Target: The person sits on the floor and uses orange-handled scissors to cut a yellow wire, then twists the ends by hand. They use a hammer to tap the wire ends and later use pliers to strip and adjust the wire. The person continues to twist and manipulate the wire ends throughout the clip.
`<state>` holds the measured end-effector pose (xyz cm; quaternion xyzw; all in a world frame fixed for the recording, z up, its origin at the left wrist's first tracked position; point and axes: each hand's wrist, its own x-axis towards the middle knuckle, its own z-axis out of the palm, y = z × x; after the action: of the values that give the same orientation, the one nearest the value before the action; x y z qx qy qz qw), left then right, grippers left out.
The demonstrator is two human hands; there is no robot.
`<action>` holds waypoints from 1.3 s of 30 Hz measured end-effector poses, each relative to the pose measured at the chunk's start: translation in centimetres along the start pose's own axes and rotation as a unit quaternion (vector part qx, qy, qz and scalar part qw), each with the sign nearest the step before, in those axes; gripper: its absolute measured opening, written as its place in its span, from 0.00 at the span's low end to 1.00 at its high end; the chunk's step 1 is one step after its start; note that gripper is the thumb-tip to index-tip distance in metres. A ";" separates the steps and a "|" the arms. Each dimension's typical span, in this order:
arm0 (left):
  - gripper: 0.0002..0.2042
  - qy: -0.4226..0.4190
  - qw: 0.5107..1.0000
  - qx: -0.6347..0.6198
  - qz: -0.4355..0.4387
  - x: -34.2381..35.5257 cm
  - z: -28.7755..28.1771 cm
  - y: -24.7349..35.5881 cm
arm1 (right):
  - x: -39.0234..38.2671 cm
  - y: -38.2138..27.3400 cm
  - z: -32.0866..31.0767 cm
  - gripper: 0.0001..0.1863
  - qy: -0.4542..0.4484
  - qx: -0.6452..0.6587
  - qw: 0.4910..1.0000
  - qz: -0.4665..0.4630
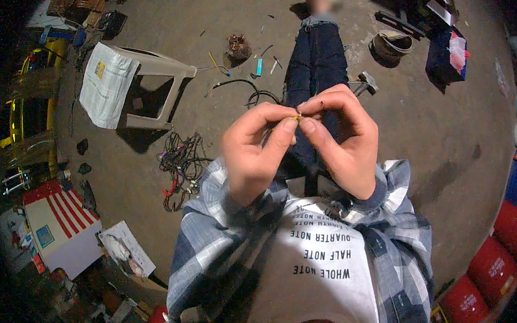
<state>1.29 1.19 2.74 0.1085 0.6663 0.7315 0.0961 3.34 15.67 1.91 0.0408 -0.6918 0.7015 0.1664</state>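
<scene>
Left hand (248,152) and right hand (349,146) were close together, both pinching at their meeting point a tiny yellowish piece (298,117); its exact kind could not be told. Below it were the stretched legs in dark blue trousers (315,52). On the grey concrete floor (438,131), a tangled bundle of dark thin wires (180,161) lay to the left, and near it was a beige plastic stool (183,71).
</scene>
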 end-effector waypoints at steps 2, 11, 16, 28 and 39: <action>0.05 -0.005 0.999 0.047 0.026 0.0 0.1 0.0 | 0.0 0.0 0.0 0.07 0.005 0.033 0.999 0.021; 0.03 0.009 0.994 0.111 0.020 -0.1 0.3 0.2 | -0.1 -0.5 -0.2 0.09 0.037 -0.021 0.999 -0.006; 0.04 -0.015 0.999 0.026 -0.038 -0.2 0.0 1.4 | 0.3 -0.4 -0.9 0.11 -0.027 -0.113 0.987 -0.113; 0.06 -0.078 0.992 -0.066 -0.076 -0.4 -1.0 1.4 | 0.2 -0.9 -1.2 0.07 -0.096 0.046 0.993 0.045; 0.08 -0.142 0.956 -0.209 -0.150 -0.2 -1.8 1.2 | 0.0 -1.6 -1.0 0.06 -0.099 0.031 0.994 0.025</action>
<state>0.97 -0.72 3.81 0.0876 0.4869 0.8083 0.3193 3.98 16.66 3.43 0.0980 -0.6838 0.7188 0.0779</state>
